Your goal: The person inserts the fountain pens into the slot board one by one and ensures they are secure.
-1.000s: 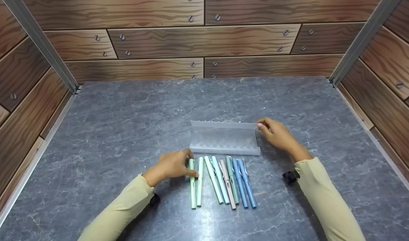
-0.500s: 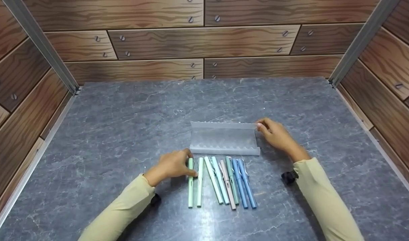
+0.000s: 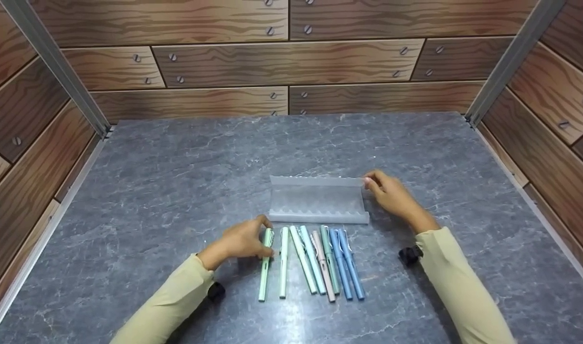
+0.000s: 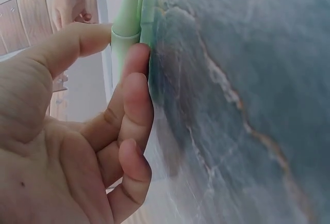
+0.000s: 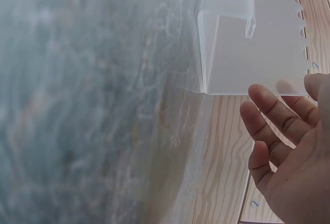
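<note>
My left hand (image 3: pixel 243 240) pinches the upper part of the leftmost light green pen (image 3: pixel 263 283), which lies slanted on the table. In the left wrist view, thumb and forefinger stand on either side of this green pen (image 4: pixel 127 15). A clear plastic pen case (image 3: pixel 315 195) lies spread behind the pens, with scalloped edges front and back. My right hand (image 3: pixel 397 197) pinches its back right corner between thumb and forefinger. The right wrist view shows the case (image 5: pixel 273 53) raised at that edge, the other fingers loosely bent.
Right of the held pen lie another pale green pen (image 3: pixel 283 267), two mint pens (image 3: pixel 303 263), a greyish-pink pen (image 3: pixel 325 274), a dark green pen (image 3: pixel 333 267) and two blue pens (image 3: pixel 351 272). Wood-patterned walls (image 3: pixel 286 62) surround the grey marbled table (image 3: pixel 176 181).
The held green pen has shifted left, its lower end swinging outward, so the gap to its neighbour is wider. My left hand moved slightly left with it. My right hand stays at the case's corner.
</note>
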`<act>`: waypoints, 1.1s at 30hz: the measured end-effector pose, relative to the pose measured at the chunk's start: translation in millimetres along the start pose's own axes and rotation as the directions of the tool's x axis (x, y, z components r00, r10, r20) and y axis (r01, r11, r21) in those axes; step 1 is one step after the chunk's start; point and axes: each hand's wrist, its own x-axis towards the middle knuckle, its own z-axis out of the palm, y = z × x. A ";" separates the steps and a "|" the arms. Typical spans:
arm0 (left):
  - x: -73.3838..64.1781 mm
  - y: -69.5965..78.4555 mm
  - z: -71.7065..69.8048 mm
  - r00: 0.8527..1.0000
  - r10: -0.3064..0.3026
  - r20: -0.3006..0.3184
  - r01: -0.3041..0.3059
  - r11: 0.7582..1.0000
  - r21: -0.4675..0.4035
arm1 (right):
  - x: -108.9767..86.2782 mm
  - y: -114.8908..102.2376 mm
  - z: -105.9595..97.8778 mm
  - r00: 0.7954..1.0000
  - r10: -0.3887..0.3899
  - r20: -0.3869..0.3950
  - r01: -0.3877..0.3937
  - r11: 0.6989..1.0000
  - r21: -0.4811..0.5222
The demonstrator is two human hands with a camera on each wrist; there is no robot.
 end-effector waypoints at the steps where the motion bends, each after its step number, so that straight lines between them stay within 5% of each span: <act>1: -0.6 -0.2 -0.6 1.000 0.004 0.001 -0.004 1.000 -0.003 | -0.3 0.0 0.0 1.000 0.000 -0.001 0.000 1.000 0.001; 12: -5.9 -1.9 -7.4 0.996 0.091 0.016 -0.087 0.984 -0.157 | -0.7 -1.0 0.2 1.000 0.014 -0.007 -0.014 1.000 0.000; 19: -4.4 0.6 -11.1 0.989 0.136 -0.054 -0.145 0.966 -0.213 | -0.8 -0.8 -0.5 1.000 0.019 -0.009 -0.019 1.000 0.017; 33: 4.1 6.0 -25.3 0.977 0.126 -0.172 -0.166 0.956 -0.242 | 0.6 -0.4 1.6 1.000 0.012 -0.012 -0.012 1.000 0.027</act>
